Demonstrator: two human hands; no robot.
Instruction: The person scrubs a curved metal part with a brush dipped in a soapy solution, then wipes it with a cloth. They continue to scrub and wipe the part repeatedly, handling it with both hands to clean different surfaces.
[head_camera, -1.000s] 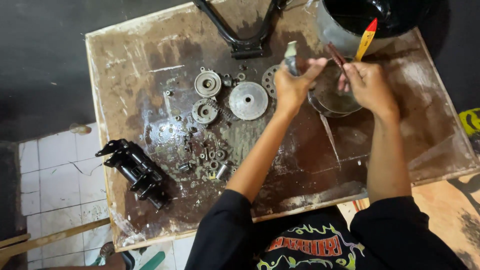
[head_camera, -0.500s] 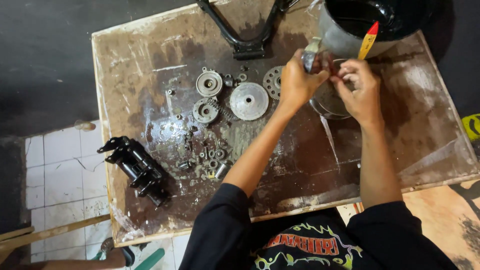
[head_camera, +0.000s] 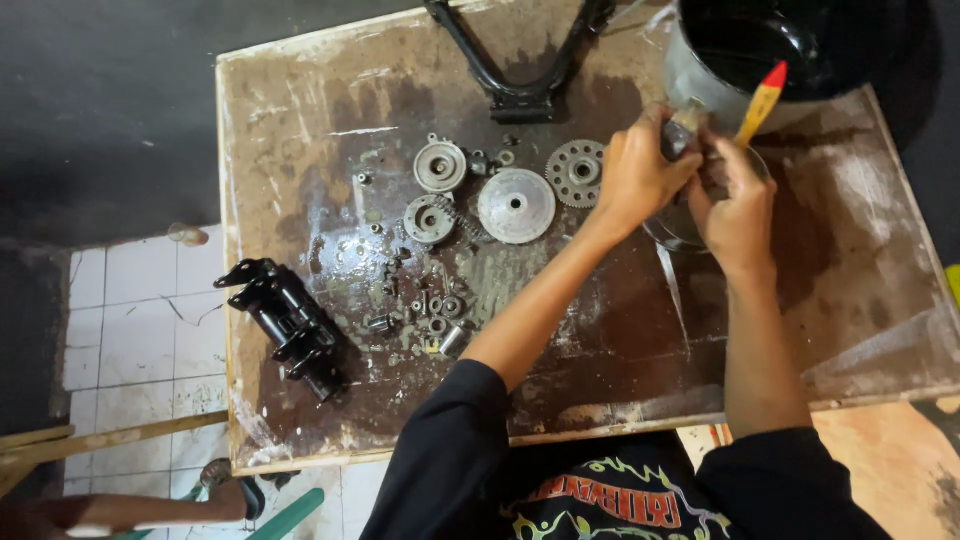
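My left hand (head_camera: 635, 172) is closed around a small grey metal part (head_camera: 683, 132) held over a shallow metal bowl (head_camera: 668, 228). My right hand (head_camera: 738, 205) presses against the same part from the right, fingers curled on it; whether it also holds a tool is hidden. A yellow brush handle with a red tip (head_camera: 760, 103) sticks up just behind my right hand. On the stained wooden board (head_camera: 600, 330) to the left lie a toothed gear (head_camera: 577, 172), a round grey disc (head_camera: 515, 205) and two smaller round hubs (head_camera: 441, 166).
A large dark pot (head_camera: 770, 50) with black liquid stands at the far right corner. A black forked bracket (head_camera: 525, 70) lies at the far edge. A black cast part (head_camera: 290, 325) sits at the board's left edge, and several small bolts and rollers (head_camera: 425, 315) lie mid-board. White floor tiles (head_camera: 130, 320) are at left.
Both hands have closed together on the small part and the dark stick my right hand held is no longer seen. The view has shifted so everything sits further right.
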